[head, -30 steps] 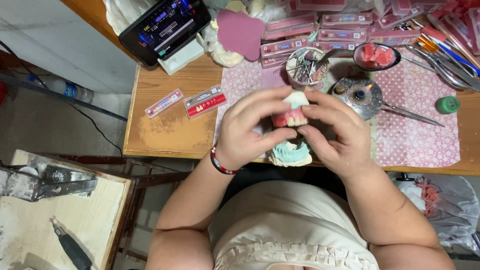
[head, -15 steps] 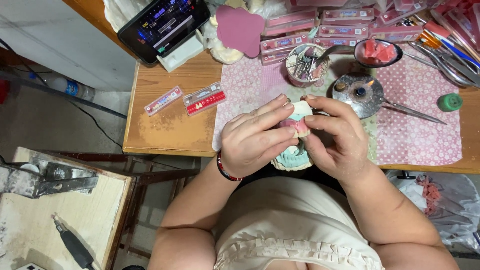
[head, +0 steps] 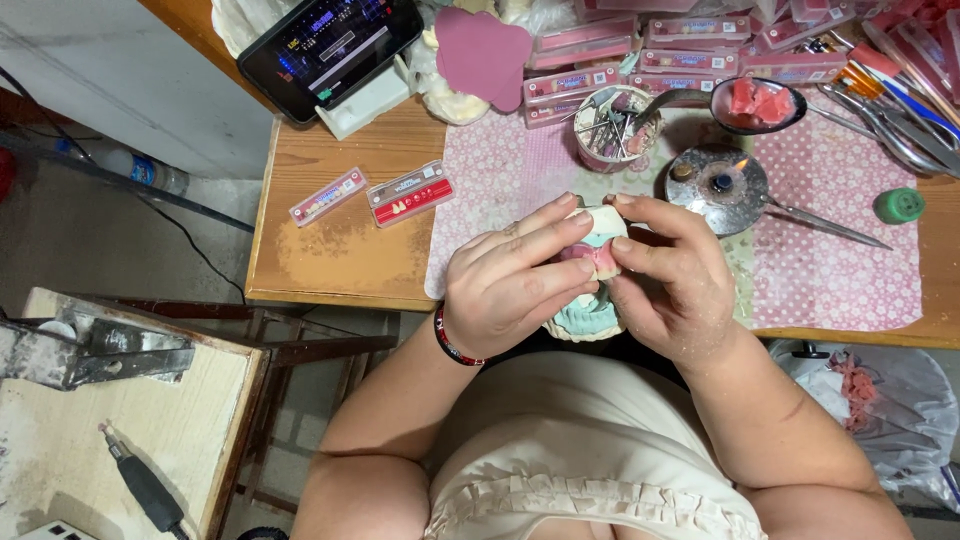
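Observation:
Both my hands are closed around a small dental model [head: 600, 250], pale green plaster with pink wax on it, held just above the near edge of the wooden table [head: 340, 250]. My left hand [head: 515, 280] wraps it from the left, fingers laid across the top. My right hand [head: 675, 275] pinches it from the right with thumb and fingertips. A second pale green cast [head: 585, 322] shows below my hands. Most of the held model is hidden by my fingers.
A pink patterned cloth [head: 840, 270] covers the table's right part. On it stand a small lit burner [head: 718, 183], a cup of burs [head: 617, 125], a spoon with pink wax [head: 752, 102], a green cap [head: 899, 205]. Tooth card boxes [head: 410, 193], a phone [head: 330, 45], tools [head: 900, 90] lie around.
My hands have shifted slightly up and apart on the model, fingers re-placed over it. The view moved a little; nothing on the table changed.

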